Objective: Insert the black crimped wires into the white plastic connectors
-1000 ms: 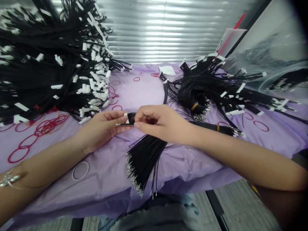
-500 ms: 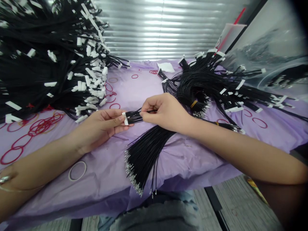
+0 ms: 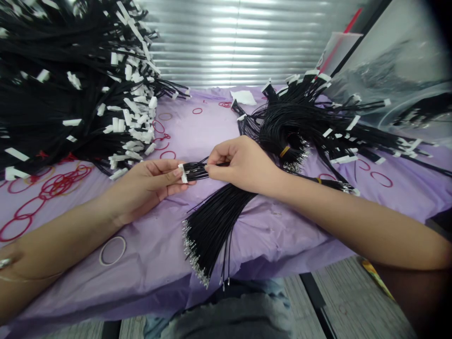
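1. Head view: yr left hand point(image 3: 143, 186) – grip clenched on a white connector point(image 3: 183, 173), held up off the lilac sheet point(image 3: 208, 127).
2. Yr right hand point(image 3: 242, 162) – grip pinching the black wires point(image 3: 196, 172) just beside the connector, above a loose wire bundle point(image 3: 215, 230).
3. Wire heaps point(image 3: 70, 103) lie back left & right, red rubber bands point(image 3: 61, 183) on the sheet.

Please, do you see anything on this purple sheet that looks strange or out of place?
Yes, one small thing: a pale rubber band lies alone on the purple sheet, beside the left forearm. It stands out because most other loose bands are red.
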### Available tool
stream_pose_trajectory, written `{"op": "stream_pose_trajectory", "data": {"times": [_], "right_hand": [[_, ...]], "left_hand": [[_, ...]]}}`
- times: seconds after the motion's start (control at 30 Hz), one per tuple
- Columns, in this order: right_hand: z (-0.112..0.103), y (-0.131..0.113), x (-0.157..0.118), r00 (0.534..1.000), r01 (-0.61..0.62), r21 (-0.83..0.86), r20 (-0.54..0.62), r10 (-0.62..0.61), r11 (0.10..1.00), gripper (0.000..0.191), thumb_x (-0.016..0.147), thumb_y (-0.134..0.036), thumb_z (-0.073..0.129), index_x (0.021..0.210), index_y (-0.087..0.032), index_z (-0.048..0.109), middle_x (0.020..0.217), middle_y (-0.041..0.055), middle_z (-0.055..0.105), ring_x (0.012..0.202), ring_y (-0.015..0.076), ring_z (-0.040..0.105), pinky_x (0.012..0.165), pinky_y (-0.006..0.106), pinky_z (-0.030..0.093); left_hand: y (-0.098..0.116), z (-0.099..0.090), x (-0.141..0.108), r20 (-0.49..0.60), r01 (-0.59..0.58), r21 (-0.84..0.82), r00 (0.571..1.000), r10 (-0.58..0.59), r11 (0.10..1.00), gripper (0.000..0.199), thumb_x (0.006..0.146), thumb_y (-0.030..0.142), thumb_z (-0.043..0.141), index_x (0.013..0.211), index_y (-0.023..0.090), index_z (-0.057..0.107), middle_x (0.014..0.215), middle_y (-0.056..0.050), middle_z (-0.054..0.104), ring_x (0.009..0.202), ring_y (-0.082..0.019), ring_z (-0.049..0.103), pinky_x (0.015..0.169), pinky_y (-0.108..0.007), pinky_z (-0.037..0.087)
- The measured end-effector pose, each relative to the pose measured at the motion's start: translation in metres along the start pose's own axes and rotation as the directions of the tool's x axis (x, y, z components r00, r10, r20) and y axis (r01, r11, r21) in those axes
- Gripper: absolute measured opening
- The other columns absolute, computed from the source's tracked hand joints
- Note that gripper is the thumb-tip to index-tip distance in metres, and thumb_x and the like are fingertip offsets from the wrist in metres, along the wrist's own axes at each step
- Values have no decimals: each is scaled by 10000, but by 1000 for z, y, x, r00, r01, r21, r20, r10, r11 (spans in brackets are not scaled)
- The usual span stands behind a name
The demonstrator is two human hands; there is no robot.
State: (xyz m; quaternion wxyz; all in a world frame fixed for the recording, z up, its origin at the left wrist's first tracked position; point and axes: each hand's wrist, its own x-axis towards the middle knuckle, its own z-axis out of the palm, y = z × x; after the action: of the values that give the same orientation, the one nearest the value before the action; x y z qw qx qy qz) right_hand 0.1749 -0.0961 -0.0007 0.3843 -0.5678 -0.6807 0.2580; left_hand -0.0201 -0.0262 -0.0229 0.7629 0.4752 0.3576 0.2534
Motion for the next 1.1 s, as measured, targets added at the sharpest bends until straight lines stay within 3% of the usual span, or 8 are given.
{"op": "stream_pose_trajectory", "data": {"times": [0.5,0.73,0.93,1.03,1.1], "right_hand": [[3,1,-2,1000,10,-42,19,-10,999,139,690,-209,579,663,-101,663,557,-29,555,524,27,421,530,189,290],[15,8,-2,999,36,-68,32,-34,997,136,708,-181,558,671,-96,657,581,-28,560,553,32,443,574,182,304],[19,12,-1,997,61,-51,43,-59,997,129,736,-170,553,688,-90,642,606,-25,562,573,36,454,590,175,308],[17,13,0,995,99,-78,27,-97,992,132,762,-174,553,720,-90,645,635,-20,584,590,41,472,613,174,327],[14,14,0,982,187,-141,21,-186,972,139,791,-189,560,817,-91,655,709,-3,617,637,52,500,644,175,348]], "left_hand": [[-1,3,-1,-10,9,-5,1000,-9,1000,144,648,119,816,772,106,745,760,-40,737,697,-124,700,665,-168,579],[-7,0,2,-28,-21,-21,999,20,1000,87,692,96,783,763,93,733,744,-17,724,691,-100,679,678,-179,588],[-8,-2,7,-30,-35,-45,999,34,998,135,637,86,812,741,87,725,706,-26,722,660,-122,696,658,-210,598],[-7,-1,8,-36,-33,-48,999,32,998,98,672,62,776,752,77,721,735,-31,729,687,-129,706,695,-213,602],[-6,-1,7,-34,-27,-41,999,25,999,68,722,54,729,787,71,722,789,-43,738,712,-127,709,715,-205,600]]}}
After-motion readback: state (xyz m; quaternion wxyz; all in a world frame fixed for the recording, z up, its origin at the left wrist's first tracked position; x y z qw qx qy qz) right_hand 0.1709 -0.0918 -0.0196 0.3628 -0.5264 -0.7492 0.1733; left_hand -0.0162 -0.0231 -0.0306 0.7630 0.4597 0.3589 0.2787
